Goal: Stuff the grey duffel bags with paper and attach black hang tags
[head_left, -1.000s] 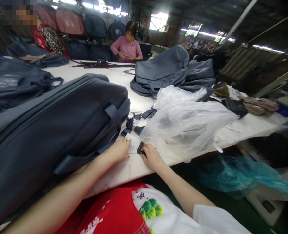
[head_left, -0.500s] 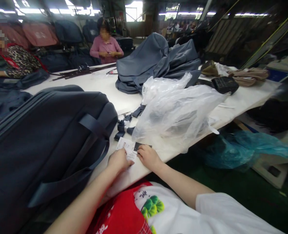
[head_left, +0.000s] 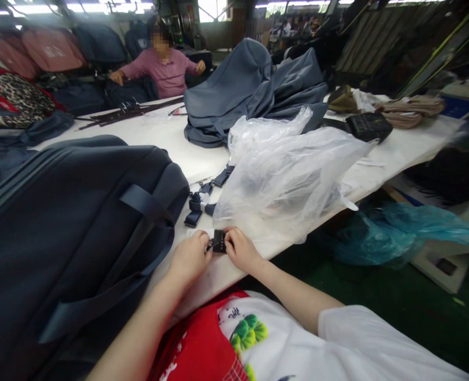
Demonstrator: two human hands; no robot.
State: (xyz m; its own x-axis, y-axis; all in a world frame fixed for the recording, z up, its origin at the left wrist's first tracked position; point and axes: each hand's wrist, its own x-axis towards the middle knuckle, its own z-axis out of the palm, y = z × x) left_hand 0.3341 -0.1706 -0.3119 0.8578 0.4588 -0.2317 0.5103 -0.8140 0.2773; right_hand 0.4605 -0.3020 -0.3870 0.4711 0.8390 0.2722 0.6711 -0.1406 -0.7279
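Near the front edge of the white table, my right hand (head_left: 242, 251) pinches the right edge of a small black hang tag (head_left: 219, 241) with pale print. My left hand (head_left: 190, 259) is closed at the tag's left side, its fingertips at a small dark piece I cannot make out. A white paper tag (head_left: 196, 232) shows partly behind my left fingers. Just beyond the hands lie folded dark blue straps (head_left: 196, 203) with buckles. To the left stands a large dark navy bag (head_left: 79, 211), its handle strap hanging towards my left forearm.
Clear plastic bags (head_left: 285, 174) lie heaped on the table (head_left: 158, 129) beyond my right hand. Behind them sit blue-grey bags (head_left: 234, 87). A blue plastic sheet (head_left: 396, 233) hangs low at the right. Across the table are a person in pink (head_left: 161, 71) and another in leopard print (head_left: 20, 98).
The white tag, spread out before, is now mostly covered by my left hand. The black tag shows more fully between my hands. The person in pink has spread their arms apart.
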